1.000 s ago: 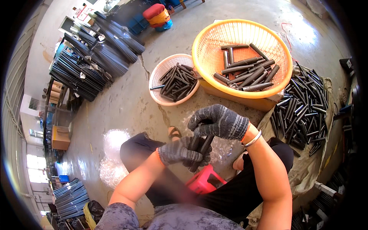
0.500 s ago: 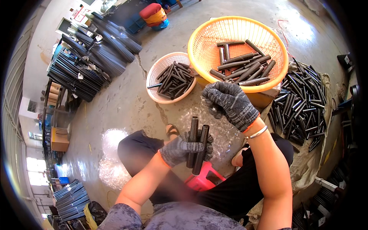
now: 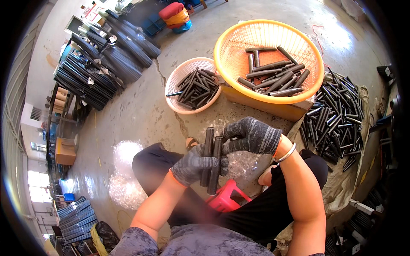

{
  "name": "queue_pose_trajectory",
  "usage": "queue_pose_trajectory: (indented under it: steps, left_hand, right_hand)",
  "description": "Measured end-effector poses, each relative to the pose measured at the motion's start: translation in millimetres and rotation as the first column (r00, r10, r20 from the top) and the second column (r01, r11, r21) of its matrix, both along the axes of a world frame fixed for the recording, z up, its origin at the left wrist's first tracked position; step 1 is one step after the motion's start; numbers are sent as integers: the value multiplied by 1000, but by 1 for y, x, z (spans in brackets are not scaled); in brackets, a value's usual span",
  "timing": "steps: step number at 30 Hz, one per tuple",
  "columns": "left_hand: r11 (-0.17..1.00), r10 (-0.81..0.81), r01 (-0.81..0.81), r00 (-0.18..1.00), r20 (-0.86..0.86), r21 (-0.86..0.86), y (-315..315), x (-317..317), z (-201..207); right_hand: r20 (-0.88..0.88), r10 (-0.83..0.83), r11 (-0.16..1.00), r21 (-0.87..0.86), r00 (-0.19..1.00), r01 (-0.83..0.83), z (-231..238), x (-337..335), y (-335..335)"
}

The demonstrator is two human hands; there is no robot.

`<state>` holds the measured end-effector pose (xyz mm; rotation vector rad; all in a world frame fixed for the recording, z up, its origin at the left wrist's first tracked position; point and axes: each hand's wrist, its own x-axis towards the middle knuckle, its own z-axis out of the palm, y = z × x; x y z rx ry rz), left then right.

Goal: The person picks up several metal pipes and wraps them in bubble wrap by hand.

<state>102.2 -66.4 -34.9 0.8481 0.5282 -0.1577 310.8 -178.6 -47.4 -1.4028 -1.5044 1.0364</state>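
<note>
Gripping two black tubes (image 3: pixel 217 155) mid-length, the left hand (image 3: pixel 191 165) has fingers wrapped, nearside of the orange basket (image 3: pixel 270 99). Right hand (image 3: pixel 253 136): fingers bent beside one tube's top; pinch indeterminable. Judged stiff, light, slippery; mid-length hold suits.

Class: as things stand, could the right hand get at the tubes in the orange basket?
Probably yes: the orange basket is open-topped and just beyond the right hand, its tubes lie uncovered, and nothing visible blocks the way.
</note>
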Motion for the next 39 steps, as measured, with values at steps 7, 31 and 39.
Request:
queue_pose_trajectory:
  steps: [7,31,39]
  left_hand:
    - [997,57,-52,993,99,-56,-4,-1,-1]
    - [999,-44,44,999,-12,31,3,-36,-27]
    - [1000,-23,23,1000,-11,-2,-2,-28,-16]
  right_hand:
    - [-165,-28,984,169,986,57,-16,-3,2]
    - [-903,-340,754,-95,262,650,7,27,0]
    - [-666,-321,880,54,673,473,12,8,0]
